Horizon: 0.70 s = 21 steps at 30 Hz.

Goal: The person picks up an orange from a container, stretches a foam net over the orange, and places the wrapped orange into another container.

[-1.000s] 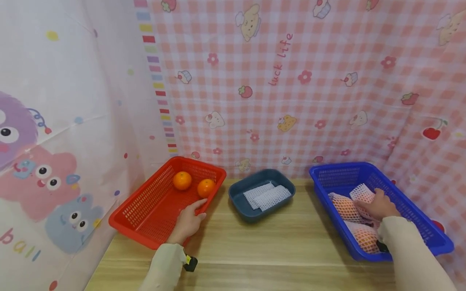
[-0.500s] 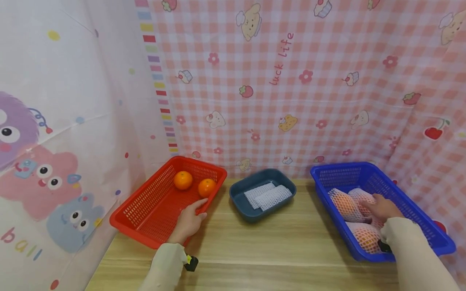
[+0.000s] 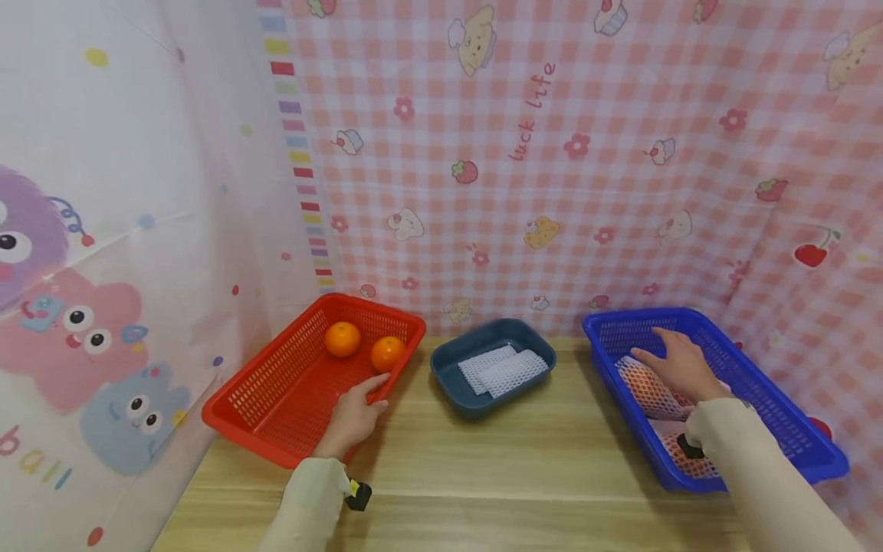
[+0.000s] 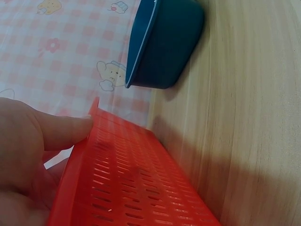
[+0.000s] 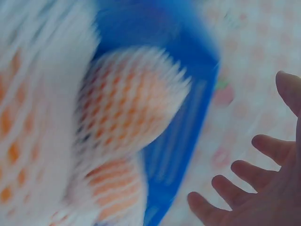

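At the left in the head view, my left hand (image 3: 352, 420) pinches the right rim of the red basket (image 3: 251, 376). In the left wrist view the thumb (image 4: 68, 130) presses the rim's outer side, with the fingers behind it. Two oranges (image 3: 343, 340) lie at the basket's far end. My right hand (image 3: 683, 368) hovers over the blue basket (image 3: 762, 391), fingers spread and holding nothing. Below it are fruits in white foam nets (image 3: 645, 387), orange showing through the mesh; the hand and sleeve partly hide them. The right wrist view shows three netted fruits (image 5: 129, 101), blurred.
Between the baskets stands a dark teal tray (image 3: 461, 399) with two flat white foam nets (image 3: 513, 373) in it. Wooden tabletop (image 3: 483, 468) runs in front. A pink checked cloth (image 3: 441, 192) hangs close behind, and a white printed cloth (image 3: 186, 307) at the left.
My right hand has let go of a netted fruit in the blue basket and risen up and to the left, its fingers spreading. The left hand stays on the red rim.
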Each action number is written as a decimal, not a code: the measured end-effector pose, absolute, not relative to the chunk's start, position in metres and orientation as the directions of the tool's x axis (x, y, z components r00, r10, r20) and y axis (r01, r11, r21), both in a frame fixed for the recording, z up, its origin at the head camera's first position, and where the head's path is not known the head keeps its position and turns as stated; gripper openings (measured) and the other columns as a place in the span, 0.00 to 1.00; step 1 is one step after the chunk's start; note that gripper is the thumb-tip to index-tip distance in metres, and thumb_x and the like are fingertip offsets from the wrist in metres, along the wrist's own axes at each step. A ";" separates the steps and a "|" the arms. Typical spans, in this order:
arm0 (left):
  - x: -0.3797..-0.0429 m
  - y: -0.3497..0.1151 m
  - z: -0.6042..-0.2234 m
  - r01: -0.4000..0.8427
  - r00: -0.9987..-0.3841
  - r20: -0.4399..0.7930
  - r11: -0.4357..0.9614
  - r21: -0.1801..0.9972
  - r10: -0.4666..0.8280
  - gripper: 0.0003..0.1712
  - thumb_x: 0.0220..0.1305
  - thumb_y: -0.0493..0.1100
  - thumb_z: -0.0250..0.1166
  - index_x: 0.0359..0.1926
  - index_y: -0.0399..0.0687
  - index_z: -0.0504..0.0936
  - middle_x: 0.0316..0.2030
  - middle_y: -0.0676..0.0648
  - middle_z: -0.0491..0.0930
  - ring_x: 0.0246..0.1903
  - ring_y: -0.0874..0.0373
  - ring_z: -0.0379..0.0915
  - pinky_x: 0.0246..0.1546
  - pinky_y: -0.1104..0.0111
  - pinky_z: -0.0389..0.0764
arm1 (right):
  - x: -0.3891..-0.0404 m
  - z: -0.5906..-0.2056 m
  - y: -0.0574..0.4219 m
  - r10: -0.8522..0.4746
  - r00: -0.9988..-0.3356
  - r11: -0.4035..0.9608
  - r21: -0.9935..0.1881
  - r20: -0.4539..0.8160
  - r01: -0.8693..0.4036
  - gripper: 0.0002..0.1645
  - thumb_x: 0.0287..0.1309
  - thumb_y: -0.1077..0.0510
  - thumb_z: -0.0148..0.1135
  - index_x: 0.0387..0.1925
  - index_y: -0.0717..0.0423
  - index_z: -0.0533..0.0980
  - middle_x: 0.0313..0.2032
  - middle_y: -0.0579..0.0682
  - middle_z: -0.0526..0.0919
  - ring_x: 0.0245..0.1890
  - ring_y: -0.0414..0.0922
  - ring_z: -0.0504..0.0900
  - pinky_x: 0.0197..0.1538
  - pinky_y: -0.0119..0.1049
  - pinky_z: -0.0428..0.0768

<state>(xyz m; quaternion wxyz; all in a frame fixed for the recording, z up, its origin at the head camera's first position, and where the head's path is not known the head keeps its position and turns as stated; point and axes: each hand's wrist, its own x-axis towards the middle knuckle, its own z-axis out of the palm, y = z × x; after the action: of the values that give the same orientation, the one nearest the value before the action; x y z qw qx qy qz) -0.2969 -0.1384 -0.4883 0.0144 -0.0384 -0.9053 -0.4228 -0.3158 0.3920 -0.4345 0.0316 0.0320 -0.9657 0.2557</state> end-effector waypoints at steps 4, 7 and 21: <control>-0.297 -0.138 -0.488 0.076 -0.997 0.048 0.646 0.760 0.060 0.28 0.65 0.36 0.63 0.66 0.50 0.73 0.62 0.39 0.72 0.18 0.55 0.59 0.22 0.65 0.64 | -0.317 -0.428 0.362 -0.085 -0.993 0.841 -0.529 0.080 -0.115 0.52 0.67 0.36 0.51 0.71 0.73 0.50 0.67 0.77 0.52 0.66 0.74 0.50 0.61 0.70 0.53; -0.298 -0.138 -0.489 0.073 -0.997 0.047 0.648 0.758 0.058 0.29 0.65 0.37 0.63 0.67 0.51 0.73 0.62 0.40 0.72 0.19 0.55 0.59 0.23 0.65 0.63 | -0.317 -0.431 0.345 -0.105 -0.991 0.828 -0.545 0.080 -0.132 0.52 0.66 0.36 0.53 0.71 0.71 0.51 0.67 0.75 0.54 0.66 0.72 0.53 0.61 0.68 0.56; -0.298 -0.139 -0.492 0.075 -0.997 0.056 0.638 0.767 0.050 0.29 0.65 0.36 0.63 0.66 0.52 0.73 0.53 0.37 0.79 0.13 0.59 0.51 0.16 0.69 0.60 | -0.302 -0.471 0.337 -0.163 -0.974 0.857 -0.468 0.156 -0.218 0.43 0.62 0.48 0.64 0.66 0.73 0.61 0.61 0.75 0.66 0.57 0.70 0.69 0.56 0.63 0.67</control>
<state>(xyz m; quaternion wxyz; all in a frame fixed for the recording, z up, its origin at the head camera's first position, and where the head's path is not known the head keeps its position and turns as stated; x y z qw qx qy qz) -0.2984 -0.1385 -0.4925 0.0149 -0.0346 -0.9048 -0.4242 -0.3017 0.3368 -0.4706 0.0555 0.0989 -0.9619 0.2487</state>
